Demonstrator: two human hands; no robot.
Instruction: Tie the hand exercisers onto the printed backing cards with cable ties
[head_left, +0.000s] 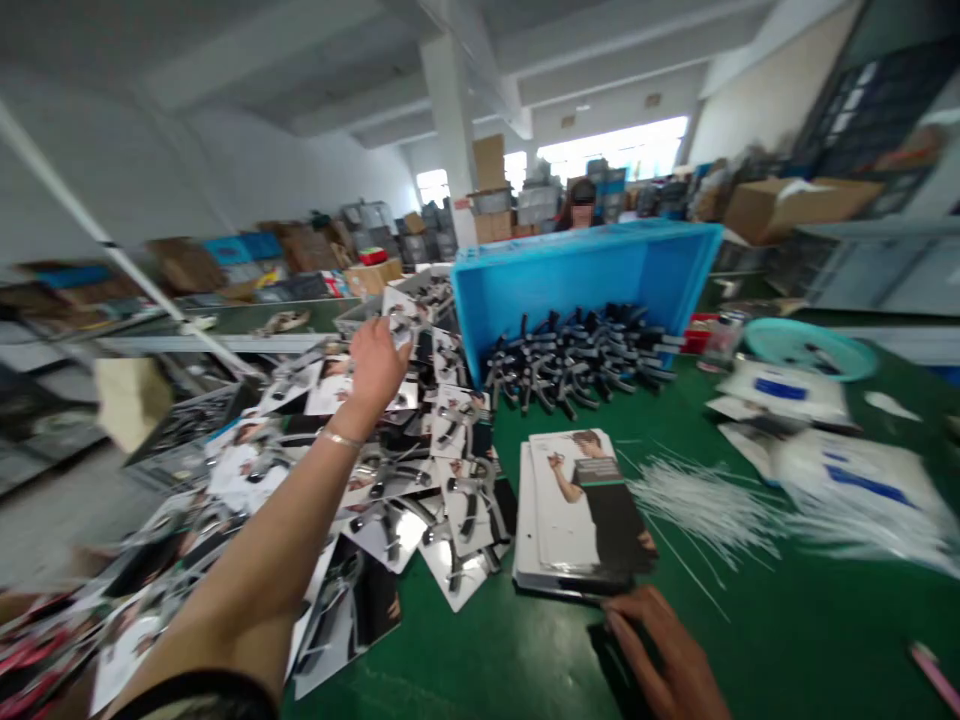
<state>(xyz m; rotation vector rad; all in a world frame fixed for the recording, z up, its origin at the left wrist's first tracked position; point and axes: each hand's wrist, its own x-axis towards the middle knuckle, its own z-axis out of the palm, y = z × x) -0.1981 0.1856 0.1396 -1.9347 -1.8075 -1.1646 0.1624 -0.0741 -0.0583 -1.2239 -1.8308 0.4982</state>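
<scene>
My left hand [379, 362] reaches out over the pile of printed cards with metal-and-black tools [390, 480] fixed to them. Its fingers are at a card [403, 308] at the back of the pile; whether they grip it I cannot make out. My right hand [664, 650] is low in the view, its fingertips at the lower edge of a stack of printed cards [574, 505]; the grip is unclear. Behind the stack, a blue crate [585, 260] lies tipped on its side with many black-handled tools [581, 360] spilling from it.
Thin white ties [705, 505] are spread right of the card stack. Plastic bags [862, 480] and a turquoise tray [810, 348] stand at the right of the green table [465, 660]. A person [581, 205] is behind the crate. A grey bin [187, 430] stands at the left.
</scene>
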